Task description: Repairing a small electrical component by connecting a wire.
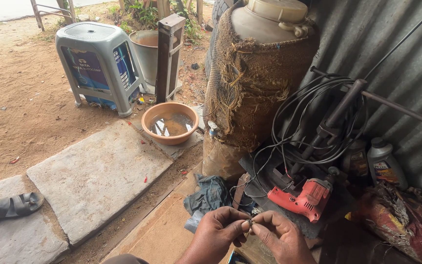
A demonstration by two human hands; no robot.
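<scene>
I have both hands up close in front of me, just on the near side of the red electric drill (303, 198) that lies on its side amid the clutter. My left hand (217, 232) and my right hand (280, 235) meet fingertip to fingertip, each pinching one end of a small, thin metal piece (249, 224); it is too small for me to tell exactly what it is. I hold it between the two pinches, I think, so I can steady it and see it plainly. As far as it shows, its long axis runs roughly upright, between my two sets of fingertips, though I cannot be sure which end is which. Just behind the drill hangs a tangle of black cables (313, 127) looped over a dark metal rod. Beyond that, further from the drill, stands a large barrel wrapped in brown sacking (257, 78), with an orange round basin of water (170, 122) on the ground to its left and a grey plastic stool (97, 63) further out on the dirt.
</scene>
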